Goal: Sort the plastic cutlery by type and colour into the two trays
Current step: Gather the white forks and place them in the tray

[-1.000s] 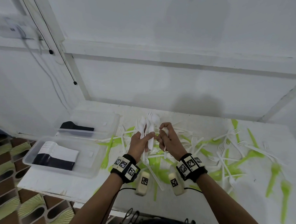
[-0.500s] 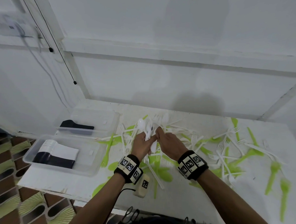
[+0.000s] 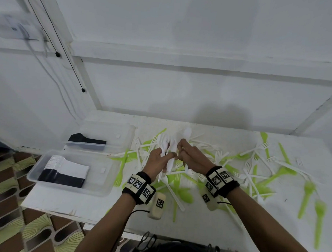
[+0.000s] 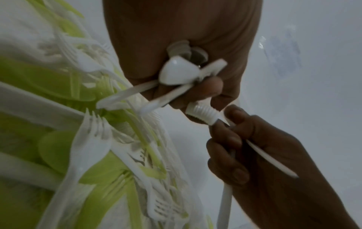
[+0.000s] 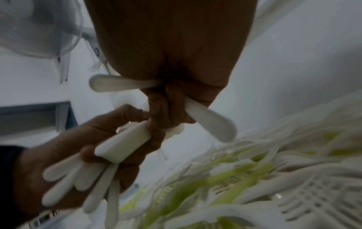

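Both hands meet above the pile of white and green forks and spoons (image 3: 180,184) on the white table. My left hand (image 3: 159,160) grips a bundle of white spoons (image 3: 169,144), bowls pointing away; their handles (image 5: 125,142) fan out below the fist. In the left wrist view one spoon bowl (image 4: 176,72) sticks out of the left hand (image 4: 176,38). My right hand (image 3: 192,157) touches the left and grips two white spoons (image 5: 211,122); one bowl (image 3: 187,133) stands above its knuckles. Two clear trays lie at the left, the near tray (image 3: 95,191) and the far tray (image 3: 123,128).
The near tray holds stacked black and white cutlery (image 3: 65,171), the far tray a black stack (image 3: 85,141). Green forks (image 3: 309,195) and white forks (image 3: 261,161) are strewn to the right. A white wall backs the table; tiled floor lies beyond its left edge.
Both hands stay together over the pile, shuffling white spoons between them. The right hand has closed tighter, and one spoon bowl now sticks up above it.
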